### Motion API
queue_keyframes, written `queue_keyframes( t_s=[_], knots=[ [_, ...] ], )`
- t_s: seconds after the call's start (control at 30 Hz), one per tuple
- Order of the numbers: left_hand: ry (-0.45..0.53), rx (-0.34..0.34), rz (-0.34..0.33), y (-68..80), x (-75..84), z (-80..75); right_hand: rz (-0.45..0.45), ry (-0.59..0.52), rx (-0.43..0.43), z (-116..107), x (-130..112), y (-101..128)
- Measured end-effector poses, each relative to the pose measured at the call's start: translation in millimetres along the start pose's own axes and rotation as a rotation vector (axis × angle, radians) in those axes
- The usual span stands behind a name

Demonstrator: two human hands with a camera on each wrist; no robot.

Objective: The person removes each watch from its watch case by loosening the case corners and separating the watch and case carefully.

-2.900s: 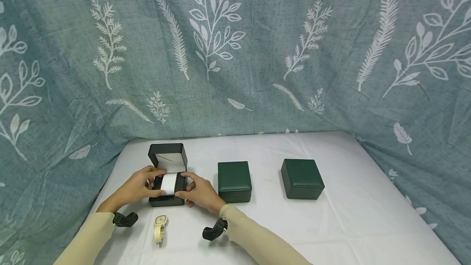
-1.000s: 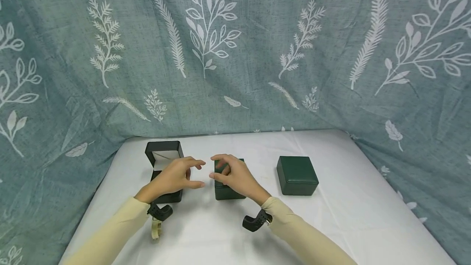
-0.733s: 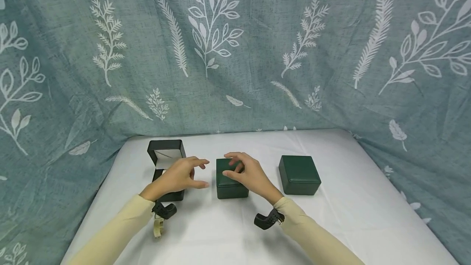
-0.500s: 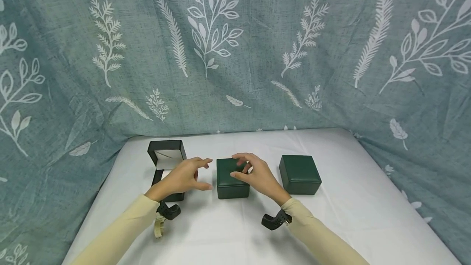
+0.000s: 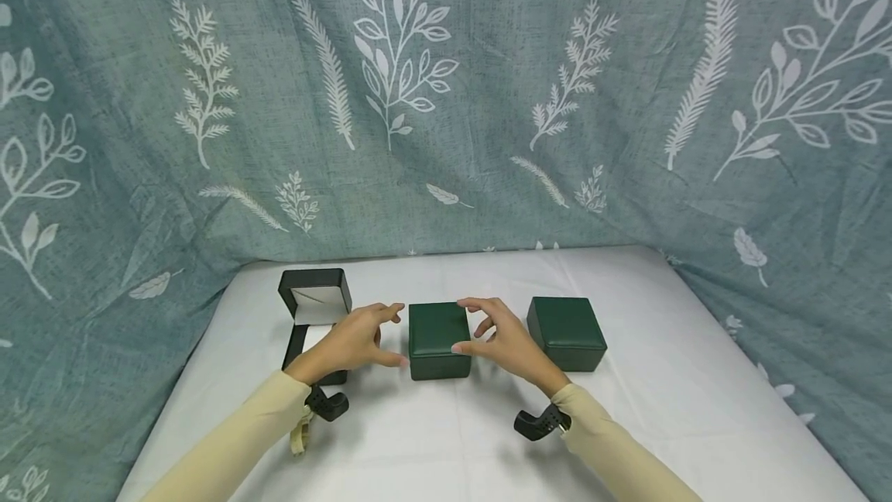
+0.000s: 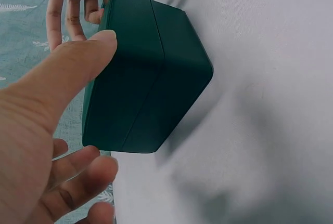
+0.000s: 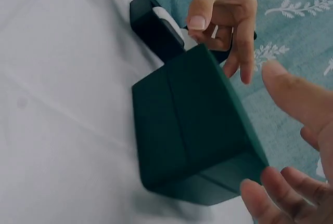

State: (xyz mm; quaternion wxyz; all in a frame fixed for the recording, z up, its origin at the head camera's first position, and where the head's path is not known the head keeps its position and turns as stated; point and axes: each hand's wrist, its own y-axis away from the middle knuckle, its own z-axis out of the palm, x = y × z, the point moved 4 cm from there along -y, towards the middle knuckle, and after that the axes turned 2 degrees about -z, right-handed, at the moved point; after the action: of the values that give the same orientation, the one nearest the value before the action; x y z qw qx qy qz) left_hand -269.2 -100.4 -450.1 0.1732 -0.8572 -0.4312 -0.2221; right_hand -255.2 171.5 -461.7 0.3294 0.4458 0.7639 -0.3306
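In the head view a closed dark green box [image 5: 437,341] stands mid-table between both hands. My left hand [image 5: 354,341] hovers at its left side, thumb and fingers spread apart. Over the box's right edge hangs my right hand [image 5: 510,343], its fingers loosely bent and gripping nothing. Both wrist views show the box's lid seam, with fingertips close to its edges; whether they touch is hard to tell. Left of it, the black box [image 5: 315,285] has its lid up. Its white cushion [image 5: 317,334] is partly behind my left hand.
A second closed green box [image 5: 567,331] sits right of the middle one, just beyond my right hand. A pale gold wristwatch [image 5: 300,437] lies near the front left, partly covered by the left wrist camera [image 5: 329,403]. Patterned fabric [image 5: 446,99] hangs behind the white table.
Both hands have left the white cushion, now seated in the open black box, and moved right to the middle green box. Most recently the right hand shifted right across its top.
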Motion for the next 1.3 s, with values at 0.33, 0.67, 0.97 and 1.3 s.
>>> queue_keyframes(
  t_s=[0.33, 0.67, 0.97, 1.3],
  knots=[
    [0.050, -0.043, -0.040, -8.9, -12.9, 6.1, 0.049, -0.089, -0.129, 6.5, 22.2, 4.0],
    [0.130, -0.109, -0.065, -15.6, -22.7, 20.6, 0.092, -0.168, -0.221, 12.5, 34.7, 6.6],
    [0.138, -0.120, -0.060, -19.2, -24.6, 33.4, 0.095, -0.206, -0.244, 14.8, 41.4, 2.9],
    [0.153, -0.113, -0.018, -23.6, -26.1, 42.8, 0.103, -0.259, -0.294, 16.5, 48.4, -2.4]
  ],
)
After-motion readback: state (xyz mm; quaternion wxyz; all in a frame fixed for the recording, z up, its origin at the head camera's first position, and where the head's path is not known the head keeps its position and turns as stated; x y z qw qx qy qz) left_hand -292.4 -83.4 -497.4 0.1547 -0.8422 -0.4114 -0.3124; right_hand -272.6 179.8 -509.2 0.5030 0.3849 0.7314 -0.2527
